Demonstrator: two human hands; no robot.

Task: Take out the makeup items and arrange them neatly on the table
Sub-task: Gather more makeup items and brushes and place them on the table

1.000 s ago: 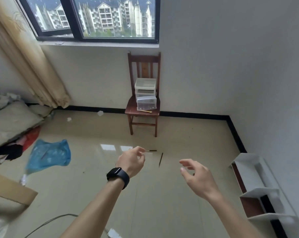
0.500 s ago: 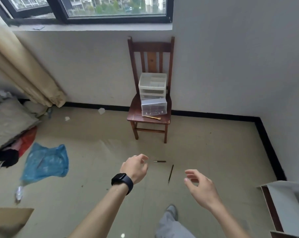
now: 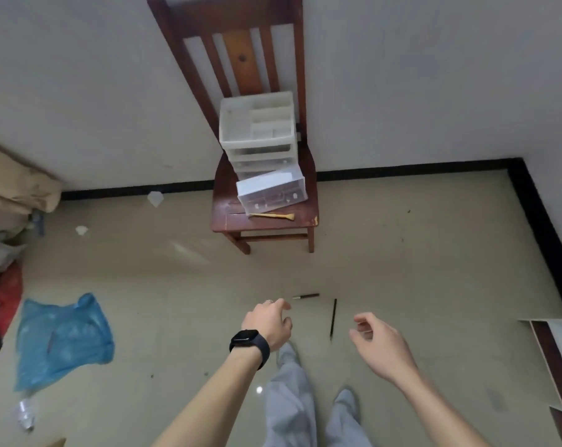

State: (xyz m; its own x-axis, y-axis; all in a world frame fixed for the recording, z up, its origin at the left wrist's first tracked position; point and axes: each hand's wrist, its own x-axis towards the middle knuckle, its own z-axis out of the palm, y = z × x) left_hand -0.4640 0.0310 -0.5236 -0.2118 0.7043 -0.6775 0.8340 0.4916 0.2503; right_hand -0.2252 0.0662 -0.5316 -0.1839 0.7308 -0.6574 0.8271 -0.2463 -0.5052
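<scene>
Makeup items first: where are they?

Two are on the floor (image 3: 434,285). The crosswise pencil (image 3: 305,296) lies just past the left hand (image 3: 266,324). The lengthwise pencil (image 3: 333,318) lies between that hand and the right hand (image 3: 381,345). A wooden-handled brush (image 3: 273,216) rests on the chair (image 3: 228,217) seat, just in front of a clear drawer (image 3: 270,191) pulled from the drawer organiser (image 3: 257,130). No table shows.

And the hands?

Neither holds anything. Both hover above the floor with fingers loosely curled and thumbs apart from them. The left wrist wears a dark watch (image 3: 249,341).

What could go wrong?

The shoes (image 3: 347,403), I'd say. They stand close behind the pencils, so a step forward could land on one or kick it rolling over the smooth tiles. Thin pencils lying flat are also hard to pinch, and a hurried grab may only push them along. The drawer sits askew on the seat, so a knock to the chair might tip it off.

What changed from half a second ago?

The view has tipped down. The window is gone, the chair looms larger, and more of the grey trouser legs (image 3: 289,401) shows below the arms. The hands keep the same pose, and the pencils have not moved.
</scene>
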